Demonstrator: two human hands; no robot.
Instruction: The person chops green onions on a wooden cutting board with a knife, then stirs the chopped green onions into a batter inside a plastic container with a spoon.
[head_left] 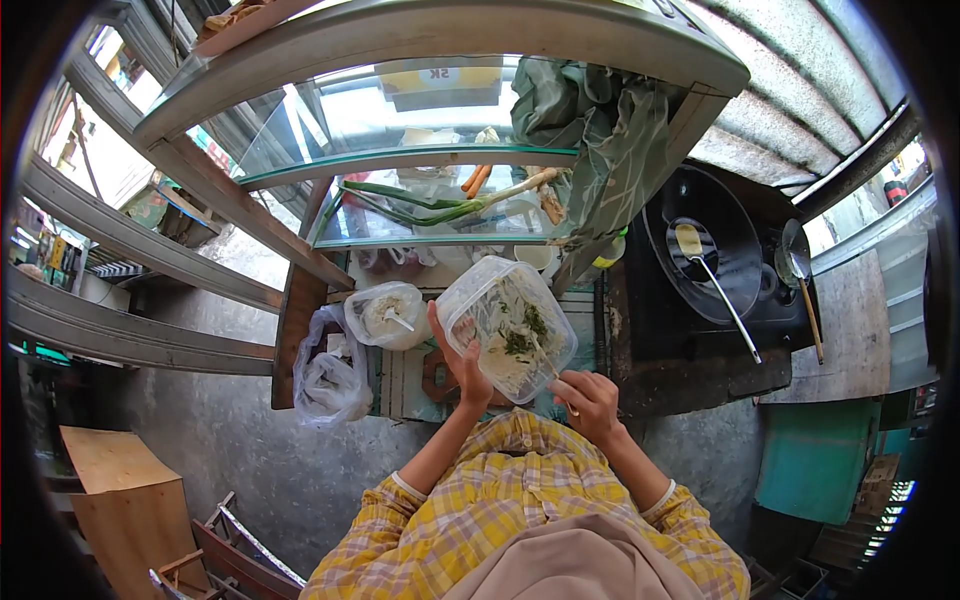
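Note:
In front of my body, a clear square plastic container [559,302] is tilted toward me, holding a pale mixture with chopped green leaves [522,330]. My left hand [466,368] grips its left side, thumb up along the wall. With closed fingers, my right hand [588,402] holds a thin-handled utensil [546,362] that reaches into the mixture; its head is hidden there. Left of the container sits a clear plastic bag of pale powder [388,316] with a white handle sticking out. Beside that lies another plastic bag [330,388] with white items inside.
A glass-fronted cabinet [420,155] rises ahead, with spring onions [440,208] and carrots [476,180] on its shelf. To the right, a dark wok [735,240] holds a long-handled ladle [728,310]. A strainer [795,250] lies beside it. A green cloth [625,140] hangs at the cabinet.

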